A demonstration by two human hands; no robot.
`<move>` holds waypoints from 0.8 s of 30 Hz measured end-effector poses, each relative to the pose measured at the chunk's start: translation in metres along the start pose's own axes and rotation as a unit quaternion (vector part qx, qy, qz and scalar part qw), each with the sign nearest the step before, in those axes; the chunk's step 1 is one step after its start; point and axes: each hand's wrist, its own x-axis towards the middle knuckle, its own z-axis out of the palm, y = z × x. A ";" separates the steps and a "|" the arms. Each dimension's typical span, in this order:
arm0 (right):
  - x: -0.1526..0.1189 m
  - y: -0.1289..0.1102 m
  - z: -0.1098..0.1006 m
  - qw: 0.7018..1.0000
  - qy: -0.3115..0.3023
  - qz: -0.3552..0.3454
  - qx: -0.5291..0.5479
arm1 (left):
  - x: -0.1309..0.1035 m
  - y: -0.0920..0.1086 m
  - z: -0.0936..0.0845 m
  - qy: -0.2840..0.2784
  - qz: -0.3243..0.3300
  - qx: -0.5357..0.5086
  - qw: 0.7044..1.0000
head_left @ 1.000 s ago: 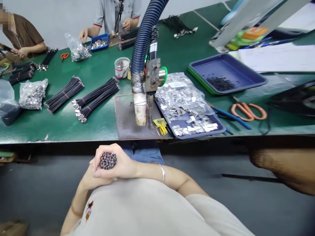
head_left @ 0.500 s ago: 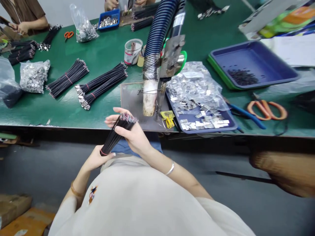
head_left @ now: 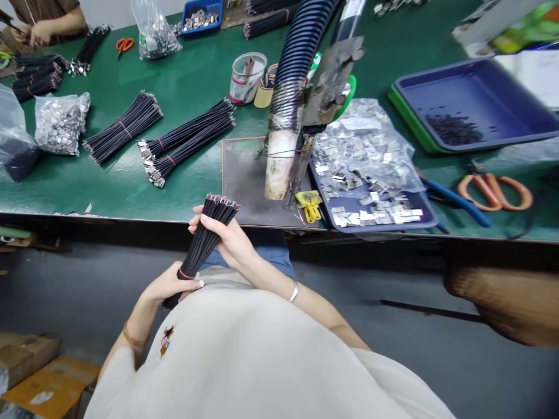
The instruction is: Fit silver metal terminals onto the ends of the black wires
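Clamping a black wire bundle (head_left: pixel 198 247) with the left hand (head_left: pixel 168 284) at its red band and the right hand (head_left: pixel 231 240) higher up; holding it tilted across the near edge of the counter (head_left: pixel 113 195), beside the near-left corner of a board (head_left: pixel 244 174); facing open green surface between that corner and two lying bundles (head_left: pixel 198 141).

Green bench (head_left: pixel 183 75). Near edge, centre: brown board (head_left: pixel 244 174). Right along that edge: navy tray (head_left: pixel 430 218), blue-handled pliers (head_left: pixel 458 202), orange-handled scissors (head_left: pixel 491 189). Further back: green tray (head_left: pixel 406 119), blue tray (head_left: pixel 454 93) on top. Left stretch: paired wire bundles (head_left: pixel 196 144), single wire bundle (head_left: pixel 123 127), bag of silvery parts (head_left: pixel 61 123), bag of black parts (head_left: pixel 17 157). Mid-bench: plastic tub (head_left: pixel 239 87), yellowish cup (head_left: pixel 263 96). Toward far edge: small orange scissors (head_left: pixel 124 45), small blue tray (head_left: pixel 203 29).
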 end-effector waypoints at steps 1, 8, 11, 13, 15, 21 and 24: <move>0.000 0.001 0.000 1.000 0.006 -0.004 -0.007 | 0.000 0.001 0.000 0.000 -0.001 -0.001 1.000; -0.002 0.002 0.002 0.999 0.015 -0.010 -0.028 | -0.001 0.005 0.002 0.010 -0.009 0.000 1.000; -0.002 0.002 0.003 0.999 0.020 -0.011 -0.030 | 0.000 0.005 0.001 0.005 -0.011 0.004 1.000; -0.001 0.002 0.004 0.999 0.023 -0.011 -0.033 | 0.000 0.006 0.001 0.002 -0.011 0.006 1.000; 0.000 0.003 0.004 0.999 0.025 -0.011 -0.036 | 0.000 0.005 0.000 0.001 -0.007 0.003 1.000; 0.002 0.008 0.005 0.998 0.027 -0.009 -0.050 | 0.001 -0.002 -0.003 -0.008 0.009 0.000 1.000; 0.004 0.009 0.006 0.998 0.032 -0.009 -0.055 | 0.001 -0.001 -0.006 -0.020 0.015 0.001 1.000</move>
